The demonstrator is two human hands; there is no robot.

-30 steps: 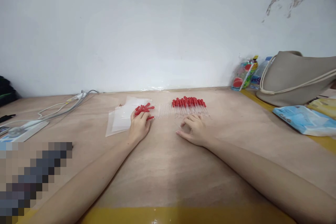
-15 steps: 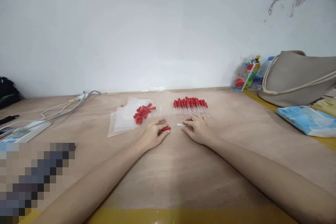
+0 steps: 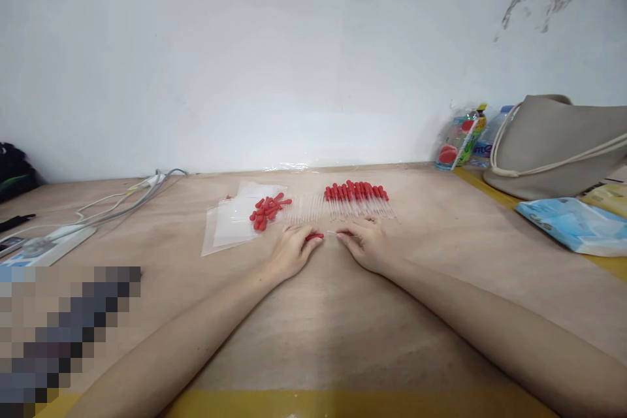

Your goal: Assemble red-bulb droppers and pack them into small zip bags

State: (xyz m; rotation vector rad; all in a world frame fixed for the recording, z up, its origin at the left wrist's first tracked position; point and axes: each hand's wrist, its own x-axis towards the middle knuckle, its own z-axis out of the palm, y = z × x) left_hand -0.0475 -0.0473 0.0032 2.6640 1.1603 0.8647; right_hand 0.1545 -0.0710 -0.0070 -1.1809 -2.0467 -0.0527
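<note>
My left hand is closed on a red rubber dropper bulb, whose end sticks out toward the right. Facing it, my right hand pinches a thin clear glass dropper tube; its end points at the bulb, a small gap apart. Beyond my left hand lies a pile of loose red bulbs on clear plastic bags. Bare glass tubes lie side by side behind the gap between my hands. Past my right hand is a row of droppers fitted with red bulbs.
A power strip with cables is at the left. To the right stand drink bottles, a grey bag and a blue tissue pack. A white wall closes off the table's back.
My hands have come slightly closer together. The red bulb and the glass tube's end are nearer each other, and my right fingers have closed further along the tube.
</note>
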